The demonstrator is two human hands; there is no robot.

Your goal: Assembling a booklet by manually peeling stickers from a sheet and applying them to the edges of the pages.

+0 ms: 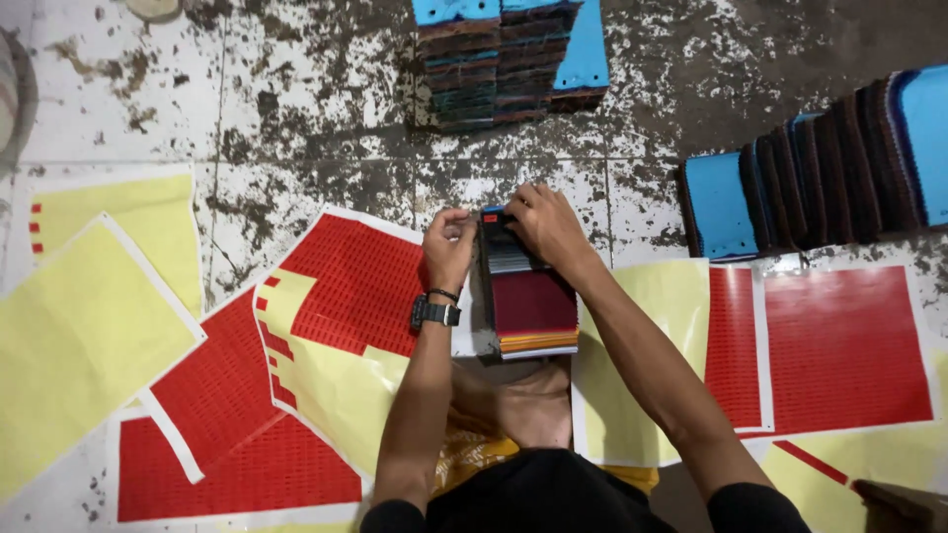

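Observation:
A swatch book (528,301) of stacked fabric samples, dark red on top, lies on the floor in front of me. My right hand (543,225) presses on its far end, where a small red sticker sits on a blue tab. My left hand (449,245), with a black watch on the wrist, pinches something small beside the book's far left corner; what it is I cannot make out. A red sticker sheet (360,286), partly peeled to yellow backing, lies just left of the book.
More red sticker sheets (839,345) lie to the right and yellow backing sheets (79,326) to the left. Blue-covered swatch books are stacked at the top (504,59) and fanned out at the right (829,168). The tiled floor (296,128) is stained.

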